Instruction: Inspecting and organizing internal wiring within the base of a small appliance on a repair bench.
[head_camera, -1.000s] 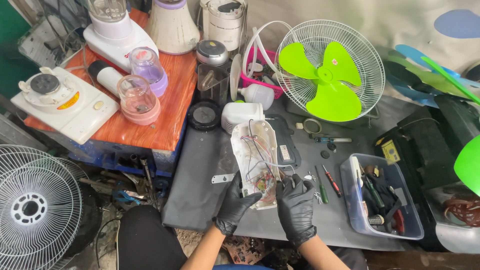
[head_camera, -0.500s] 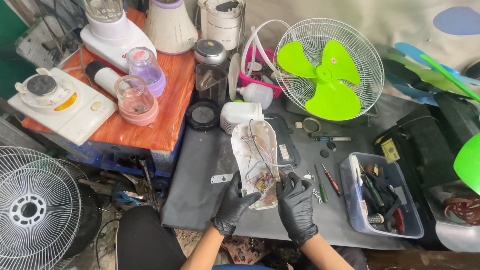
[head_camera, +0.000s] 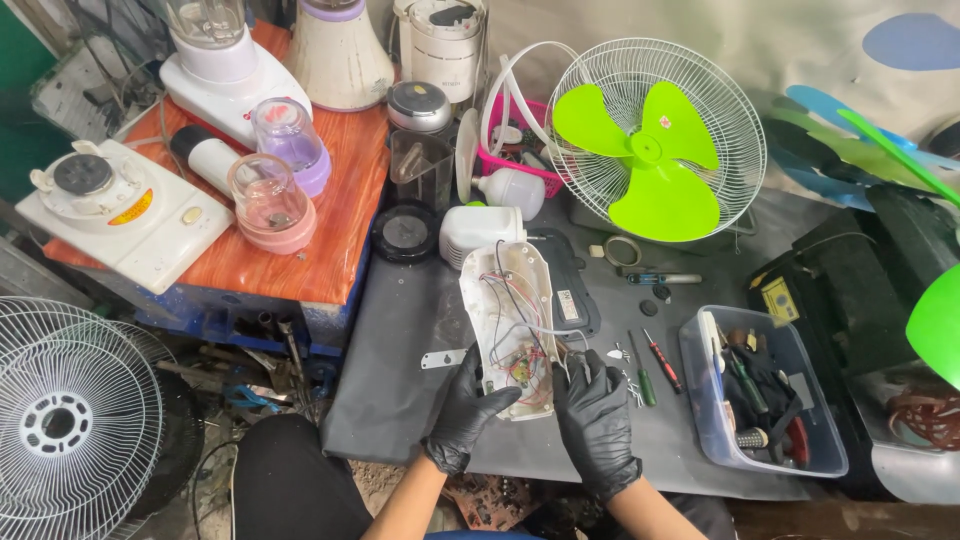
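Observation:
An opened white plastic housing (head_camera: 507, 290) with coloured wires and a small circuit board inside lies on the dark grey bench (head_camera: 400, 400). My left hand (head_camera: 464, 412), in a black glove, grips the housing's near left edge. My right hand (head_camera: 594, 420), also gloved in black, rests at the housing's near right edge, its fingers touching the wires and board. Whether the right hand holds a small part is hidden.
Two screwdrivers (head_camera: 652, 362) and small screws lie right of the housing. A clear tool bin (head_camera: 765, 400) stands further right. A green-bladed fan (head_camera: 655, 140) stands behind. Blender bases and jars (head_camera: 270, 200) crowd the orange table on the left. A fan grille (head_camera: 70, 420) sits low left.
Both hands stay on the near end of the housing with only slight finger shifts; the view has barely moved.

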